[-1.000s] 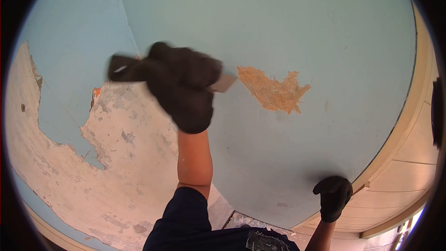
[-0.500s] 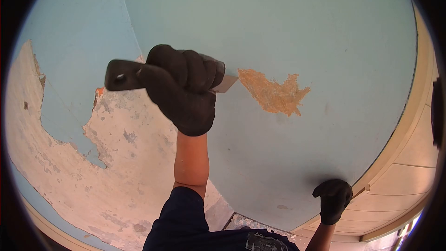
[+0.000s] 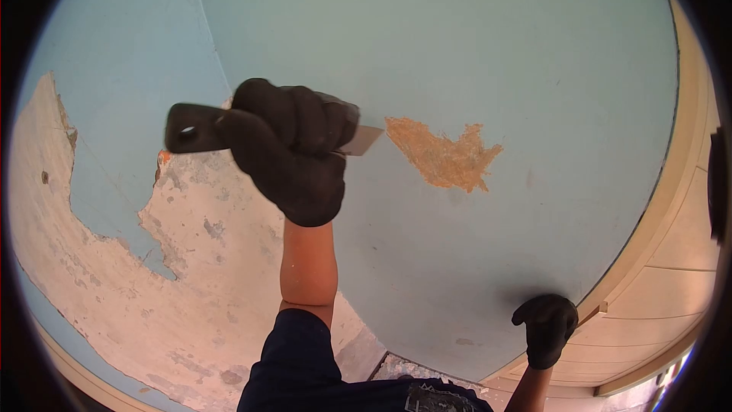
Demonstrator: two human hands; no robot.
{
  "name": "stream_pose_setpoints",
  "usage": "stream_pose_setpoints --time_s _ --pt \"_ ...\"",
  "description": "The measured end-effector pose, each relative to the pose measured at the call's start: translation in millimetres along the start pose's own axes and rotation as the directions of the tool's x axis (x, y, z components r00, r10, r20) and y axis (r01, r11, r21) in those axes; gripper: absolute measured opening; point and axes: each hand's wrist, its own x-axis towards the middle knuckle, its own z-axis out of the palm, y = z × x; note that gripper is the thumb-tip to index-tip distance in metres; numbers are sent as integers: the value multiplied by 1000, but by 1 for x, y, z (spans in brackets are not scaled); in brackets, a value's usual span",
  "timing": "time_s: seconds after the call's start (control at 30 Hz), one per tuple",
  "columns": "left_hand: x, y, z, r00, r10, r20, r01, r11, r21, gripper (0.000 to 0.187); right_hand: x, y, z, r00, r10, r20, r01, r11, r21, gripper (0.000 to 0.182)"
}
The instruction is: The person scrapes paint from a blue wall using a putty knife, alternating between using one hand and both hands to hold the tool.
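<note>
My left hand [image 3: 286,149], in a black glove, is closed round the dark handle of a scraper [image 3: 197,128]. The handle end sticks out to the left, and the metal blade [image 3: 366,140] points right, its tip just left of an orange-brown bare patch [image 3: 450,159] on the blue-green wall [image 3: 457,259]. Whether the blade touches the wall is not clear. Low on the right, my right hand [image 3: 547,330], also gloved in black, is close to the wall near its edge. Its fingers are bent, with one digit standing apart to the left, and nothing shows in it.
Left of my arm is a wide whitish area [image 3: 221,259] with ragged paint edges. A cream frame [image 3: 640,244] and pale panelling [image 3: 663,297] run along the right side. A dark object [image 3: 717,183] stands at the far right edge.
My left hand and the scraper have shifted slightly left in view, leaving a small gap between blade and patch. The wall has also shifted slightly left. My right hand has hardly moved.
</note>
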Motion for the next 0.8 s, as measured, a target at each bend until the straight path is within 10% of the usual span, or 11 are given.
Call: stream_pose_setpoints --time_s 0.27,0.37,0.4,0.8 --pt "-1 7 -4 1000 28 -10 -28 997 68 50 3 -1 -1 1000 15 21 -15 1000 0 37" --pt "1 3 16 905 -33 -424 83 991 101 58 2 -2 0 1000 16 23 -16 1000 6 37" --pt "0 0 4 987 -74 -144 90 989 114 58 2 -2 -1 999 4 32 -4 1000 13 37" --pt "7 10 -8 993 20 -119 -25 999 -42 51 3 -3 0 999 18 37 -17 1000 -13 38"
